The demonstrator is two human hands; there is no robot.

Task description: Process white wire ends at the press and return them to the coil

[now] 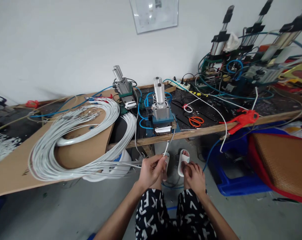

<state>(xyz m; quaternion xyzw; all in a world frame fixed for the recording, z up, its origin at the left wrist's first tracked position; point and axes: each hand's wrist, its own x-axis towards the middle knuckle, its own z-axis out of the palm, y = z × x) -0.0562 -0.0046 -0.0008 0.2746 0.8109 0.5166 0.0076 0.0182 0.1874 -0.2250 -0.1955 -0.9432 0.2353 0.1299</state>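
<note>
Left hand: thumb and fingers of the left hand [153, 170] pinch a white cable [166, 150], its short end sticking up beyond the grip.
Cable end: just in front of the desk [185, 134], below the nearer press [161, 111] and apart from it; a loose pinch could let the thin end twist or slip.
Right hand: the right hand [195, 178] lies on the knee, fingers loosely bent; nothing shows in it, but the palm is hidden, so I cannot tell.
Cable bundle: the coiled white bundle [42, 160] lies left of the hands, partly past the desk's front edge, strands reaching towards the left hand; a hard tug could snag neighbours or drag the coil off.
Nearer press: blue hoses [143, 124] beside it; fingers too close could be nipped if it cycled.
Cardboard: this sheet [6, 180] lies under the coil and juts over the edge, so weight there might tip it.
Scissors: orange-handled scissors [196, 122] lie right of the press, near the edge; a sweeping cable might catch them.
Farther press: a second press [124, 90] stands behind the bundle's tips.
</note>
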